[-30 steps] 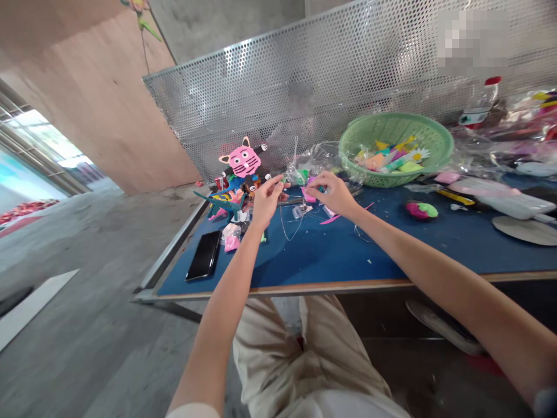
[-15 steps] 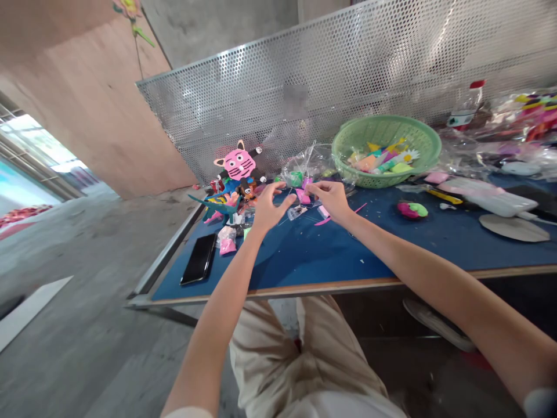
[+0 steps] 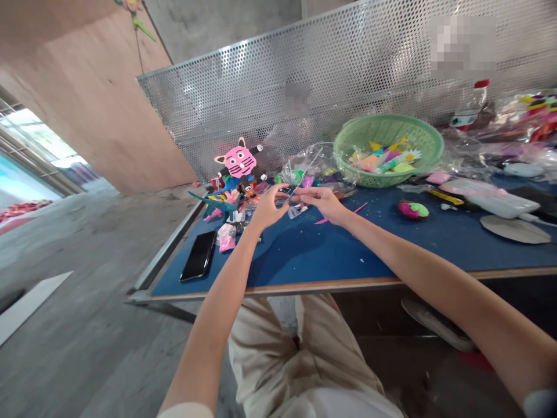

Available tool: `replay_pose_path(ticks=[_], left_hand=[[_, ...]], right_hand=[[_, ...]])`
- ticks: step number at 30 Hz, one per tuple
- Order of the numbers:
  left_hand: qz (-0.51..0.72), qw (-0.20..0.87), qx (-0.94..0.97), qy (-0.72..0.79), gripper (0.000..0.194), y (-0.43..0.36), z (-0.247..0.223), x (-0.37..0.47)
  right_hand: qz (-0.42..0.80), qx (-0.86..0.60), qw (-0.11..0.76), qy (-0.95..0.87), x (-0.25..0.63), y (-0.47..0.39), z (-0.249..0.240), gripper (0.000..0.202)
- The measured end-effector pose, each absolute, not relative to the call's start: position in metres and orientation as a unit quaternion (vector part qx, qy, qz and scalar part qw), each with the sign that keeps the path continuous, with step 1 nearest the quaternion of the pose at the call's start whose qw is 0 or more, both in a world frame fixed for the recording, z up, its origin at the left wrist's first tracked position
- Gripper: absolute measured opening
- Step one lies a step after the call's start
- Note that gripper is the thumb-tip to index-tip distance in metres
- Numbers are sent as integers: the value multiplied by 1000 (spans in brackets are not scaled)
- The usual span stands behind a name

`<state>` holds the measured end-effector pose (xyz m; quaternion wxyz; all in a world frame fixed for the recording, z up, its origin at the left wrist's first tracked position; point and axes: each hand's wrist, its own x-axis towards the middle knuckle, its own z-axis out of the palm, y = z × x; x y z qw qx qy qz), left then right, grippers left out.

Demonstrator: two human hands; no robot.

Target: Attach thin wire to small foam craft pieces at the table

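My left hand (image 3: 270, 208) is raised over the far part of the blue table (image 3: 304, 261), its fingers curved toward the thumb. My right hand (image 3: 324, 203) meets it from the right, fingers pressed together and pointing left. A thin, pale strand seems to run between the fingertips; what they hold is too small to make out. Just behind the hands lie a clear plastic bag (image 3: 311, 159), a green lump (image 3: 296, 176) and a purple piece (image 3: 307, 182). Under them are a small clear packet (image 3: 297, 211) and a pink strip-like tool (image 3: 322, 221).
A pink cat-faced figure (image 3: 241, 162) stands left among small coloured models. A black phone (image 3: 198, 255) and a pink packet (image 3: 227, 239) lie near the left edge. A green basket (image 3: 387, 181) of coloured pieces stands right, before a perforated metal panel (image 3: 261, 75).
My right hand has shifted left and its fingers have straightened, bringing both hands' fingertips together. The pink piece seen by my right fingertips no longer shows there.
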<state>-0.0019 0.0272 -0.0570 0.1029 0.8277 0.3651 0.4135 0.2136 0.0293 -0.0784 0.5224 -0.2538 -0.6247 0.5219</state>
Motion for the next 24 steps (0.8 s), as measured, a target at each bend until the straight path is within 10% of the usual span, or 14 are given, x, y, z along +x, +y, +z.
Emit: replay_pose_path(ticks=[24], left_hand=[[398,230,833,306,35,20,-50,-8]], right_hand=[[419,-298,505,-694,209,34,-91,27]])
